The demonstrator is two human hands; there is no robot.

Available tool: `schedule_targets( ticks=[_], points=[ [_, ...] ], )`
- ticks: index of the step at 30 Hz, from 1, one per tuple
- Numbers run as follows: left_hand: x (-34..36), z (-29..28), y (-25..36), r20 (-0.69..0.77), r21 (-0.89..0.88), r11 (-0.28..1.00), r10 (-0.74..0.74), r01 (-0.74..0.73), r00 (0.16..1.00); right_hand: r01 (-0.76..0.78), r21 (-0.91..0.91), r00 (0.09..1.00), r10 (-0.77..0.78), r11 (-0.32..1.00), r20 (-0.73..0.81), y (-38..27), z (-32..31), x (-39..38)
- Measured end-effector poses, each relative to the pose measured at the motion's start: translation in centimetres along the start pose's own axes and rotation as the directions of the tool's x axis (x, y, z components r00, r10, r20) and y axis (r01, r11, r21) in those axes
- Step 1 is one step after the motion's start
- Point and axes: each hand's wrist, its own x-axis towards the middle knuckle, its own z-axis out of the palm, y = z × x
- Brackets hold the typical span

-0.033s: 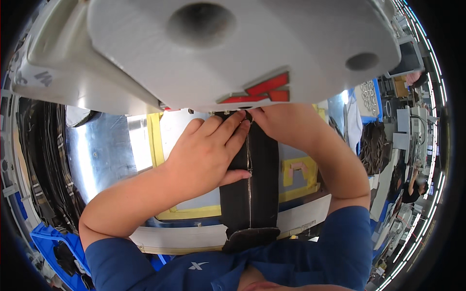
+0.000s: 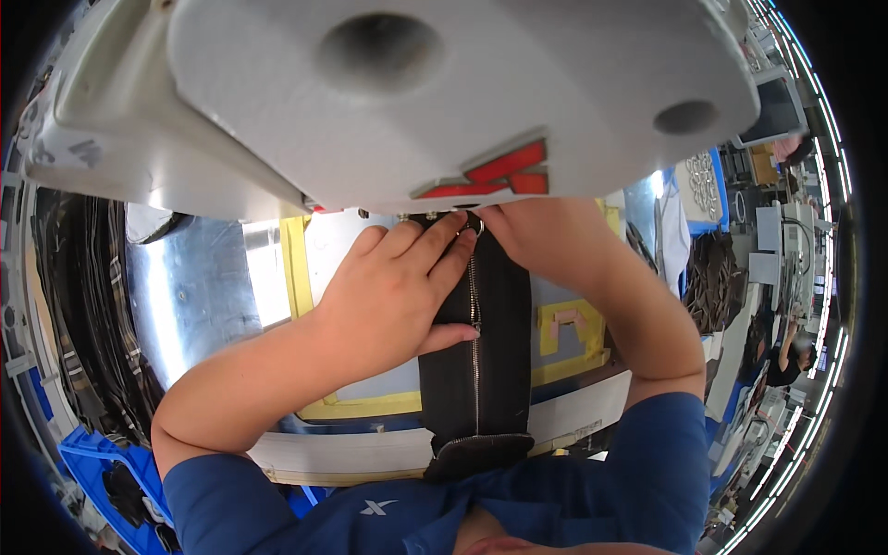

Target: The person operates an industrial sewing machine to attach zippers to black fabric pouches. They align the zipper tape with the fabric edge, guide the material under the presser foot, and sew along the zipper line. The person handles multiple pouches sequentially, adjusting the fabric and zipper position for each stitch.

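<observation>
A long black fabric piece [image 2: 505, 361] lies toward me over the work surface. A metal-toothed zipper [image 2: 476, 384] runs down its middle. My left hand [image 2: 388, 291] presses on its left half, fingers stretched out toward the machine, thumb on the zipper teeth. Beside the zipper's far end is my right hand [image 2: 546, 242], touching the fabric at the lower edge of a light grey sewing machine head [image 2: 573, 120]. Most of the right fingers are hidden, so their grip cannot be made out. The machine head also hides its needle area.
Yellow tape [image 2: 365, 405] borders the work plate around the fabric. Dark cloth pieces [image 2: 79, 296] hang at the left above a blue crate [image 2: 79, 453]. At the right are a blue tray [image 2: 703, 190] of metal parts and a dark bundle [image 2: 714, 277]. Another person [image 2: 788, 365] sits far right.
</observation>
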Motion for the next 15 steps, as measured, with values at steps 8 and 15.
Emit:
schedule_targets(
  ticks=[8, 15],
  points=[
    [0.4, -0.4, -0.2, 0.005, -0.046, 0.998, -0.035, 0.036, 0.999, 0.147, -0.081, 0.966, -0.161, 0.986, -0.205, 0.0, 3.1, -3.9],
    [0.4, -0.2, -0.4, -0.015, -0.115, 0.992, -0.044, 0.042, 0.999, 0.115, -0.073, 0.979, -0.125, 0.991, -0.162, -0.5, 2.5, -3.8]
  ],
)
